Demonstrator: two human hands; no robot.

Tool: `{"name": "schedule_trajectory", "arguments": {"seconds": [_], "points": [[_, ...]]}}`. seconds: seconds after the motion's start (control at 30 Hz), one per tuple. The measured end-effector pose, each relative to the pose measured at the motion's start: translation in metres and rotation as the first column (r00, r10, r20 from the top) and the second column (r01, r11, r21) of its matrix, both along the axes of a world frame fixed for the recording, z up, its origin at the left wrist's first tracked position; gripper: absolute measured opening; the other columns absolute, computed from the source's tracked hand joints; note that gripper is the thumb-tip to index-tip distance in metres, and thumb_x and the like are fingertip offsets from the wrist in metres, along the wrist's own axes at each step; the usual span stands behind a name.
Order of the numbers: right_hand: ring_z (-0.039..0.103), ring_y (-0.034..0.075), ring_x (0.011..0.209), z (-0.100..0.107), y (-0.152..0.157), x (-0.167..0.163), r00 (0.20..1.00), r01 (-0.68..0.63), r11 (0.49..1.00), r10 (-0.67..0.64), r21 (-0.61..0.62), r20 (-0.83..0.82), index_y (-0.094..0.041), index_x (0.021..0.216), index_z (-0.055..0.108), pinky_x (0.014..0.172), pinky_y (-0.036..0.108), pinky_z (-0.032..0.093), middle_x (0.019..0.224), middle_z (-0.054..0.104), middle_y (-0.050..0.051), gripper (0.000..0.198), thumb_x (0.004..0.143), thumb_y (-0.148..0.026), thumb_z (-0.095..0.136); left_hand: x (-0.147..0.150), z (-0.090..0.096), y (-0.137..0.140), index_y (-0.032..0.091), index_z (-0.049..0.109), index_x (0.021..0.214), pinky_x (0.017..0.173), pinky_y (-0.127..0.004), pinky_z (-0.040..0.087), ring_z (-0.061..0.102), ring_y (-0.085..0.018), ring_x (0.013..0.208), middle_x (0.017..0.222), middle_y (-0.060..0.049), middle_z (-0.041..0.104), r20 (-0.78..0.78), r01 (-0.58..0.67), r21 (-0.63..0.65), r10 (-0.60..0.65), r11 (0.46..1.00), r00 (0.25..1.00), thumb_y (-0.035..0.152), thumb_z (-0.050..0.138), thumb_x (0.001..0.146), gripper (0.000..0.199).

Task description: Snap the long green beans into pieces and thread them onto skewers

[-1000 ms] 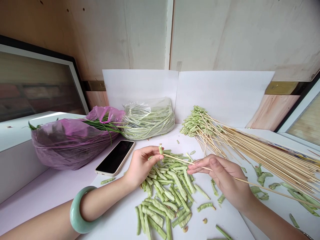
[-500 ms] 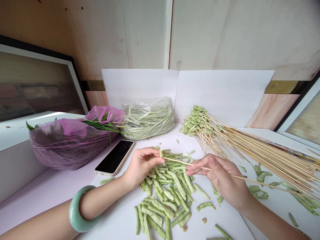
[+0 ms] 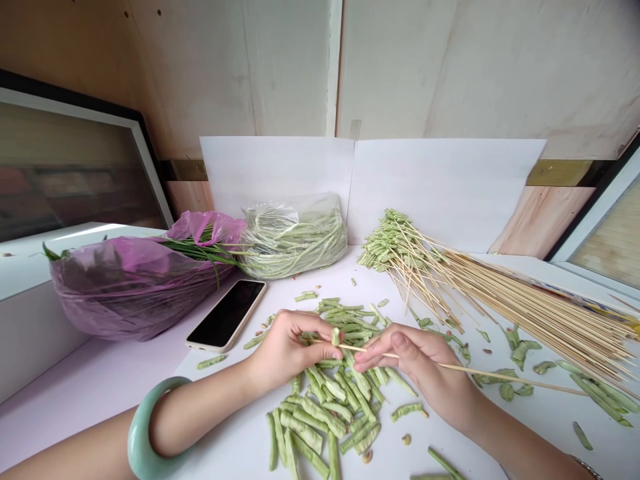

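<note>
My left hand, with a pale green bangle on its wrist, pinches a short piece of green bean between thumb and fingers. A thin bamboo skewer runs into that piece, and a bit of stick seems to show on its far side among my fingers. My right hand grips the skewer between thumb and fingers, its tail reaching out to the right. Both hands are above a pile of cut green bean pieces on white paper.
Skewers threaded with beans lie at the back, beside a bundle of bare bamboo skewers. A clear bag of long beans, a purple bag of greens and a phone are behind and left. Bean scraps lie right.
Both hands have come slightly down and to the right, with the bean piece and skewer between them. The skewer now seems to reach through the piece, and its tail has shifted left.
</note>
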State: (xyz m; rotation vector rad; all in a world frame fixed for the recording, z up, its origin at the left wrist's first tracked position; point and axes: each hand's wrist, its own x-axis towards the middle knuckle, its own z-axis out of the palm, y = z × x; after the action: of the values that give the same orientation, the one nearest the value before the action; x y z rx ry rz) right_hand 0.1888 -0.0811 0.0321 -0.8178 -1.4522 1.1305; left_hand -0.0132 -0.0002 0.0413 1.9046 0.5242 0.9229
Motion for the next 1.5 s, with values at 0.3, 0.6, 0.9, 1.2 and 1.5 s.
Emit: {"name": "schedule_trajectory", "arguments": {"seconds": [0.3, 0.6, 0.9, 1.2, 1.5], "points": [[0.074, 0.025, 0.071, 0.014, 0.003, 0.009, 0.992, 0.109, 0.994, -0.109, 0.016, 0.057, -0.019, 0.08, 0.073, 0.071, 0.039, 0.06, 0.077, 0.076, 0.008, 0.037, 0.091, -0.049, 0.054, 0.0, -0.002, -0.003, 0.016, 0.071, 0.1, 0.075, -0.028, 0.051, 0.067, -0.021, 0.084, 0.091, -0.008, 0.073, -0.07, -0.096, 0.061, 0.1, 0.994, 0.992, 0.037, 0.071, 0.077, 0.031], [0.071, 0.023, 0.058, 0.025, 0.011, 0.031, 0.911, 0.406, 0.908, -0.392, 0.106, -0.132, -0.024, 0.072, 0.074, 0.058, 0.035, 0.062, 0.065, 0.075, 0.006, 0.03, 0.084, -0.049, 0.064, 0.0, 0.002, -0.002, 0.022, 0.061, 0.124, 0.105, -0.036, 0.036, 0.05, -0.022, 0.122, 0.128, -0.005, 0.061, -0.471, 0.286, 0.374, -0.085, 0.882, 0.878, 0.001, 0.045, 0.08, 0.051], [0.072, 0.021, 0.061, 0.019, 0.009, 0.026, 0.923, 0.37, 0.925, -0.355, 0.09, -0.147, -0.02, 0.074, 0.074, 0.056, 0.03, 0.061, 0.066, 0.074, 0.006, 0.031, 0.085, -0.047, 0.065, -0.002, 0.002, -0.005, 0.021, 0.068, 0.11, 0.087, -0.035, 0.043, 0.057, -0.022, 0.092, 0.092, -0.008, 0.065, -0.508, 0.286, 0.511, 0.016, 0.811, 0.861, 0.015, 0.056, 0.083, 0.03], [0.072, 0.021, 0.061, 0.016, 0.012, 0.029, 0.925, 0.367, 0.925, -0.351, 0.099, -0.149, -0.019, 0.075, 0.075, 0.058, 0.029, 0.061, 0.068, 0.074, 0.007, 0.031, 0.086, -0.045, 0.063, -0.001, -0.003, 0.002, 0.016, 0.062, 0.111, 0.087, -0.031, 0.046, 0.058, -0.02, 0.096, 0.103, -0.01, 0.063, -0.45, 0.189, 0.39, 0.007, 0.901, 0.893, 0.019, 0.052, 0.089, 0.024], [0.072, 0.021, 0.06, 0.016, 0.011, 0.028, 0.925, 0.369, 0.924, -0.353, 0.105, -0.14, -0.019, 0.075, 0.075, 0.057, 0.029, 0.06, 0.067, 0.074, 0.006, 0.031, 0.086, -0.046, 0.064, -0.002, -0.001, 0.001, 0.018, 0.064, 0.086, 0.085, -0.03, 0.041, 0.055, -0.02, 0.093, 0.093, -0.007, 0.065, -0.389, 0.177, 0.38, -0.016, 0.908, 0.921, 0.028, 0.06, 0.086, 0.011]]}}
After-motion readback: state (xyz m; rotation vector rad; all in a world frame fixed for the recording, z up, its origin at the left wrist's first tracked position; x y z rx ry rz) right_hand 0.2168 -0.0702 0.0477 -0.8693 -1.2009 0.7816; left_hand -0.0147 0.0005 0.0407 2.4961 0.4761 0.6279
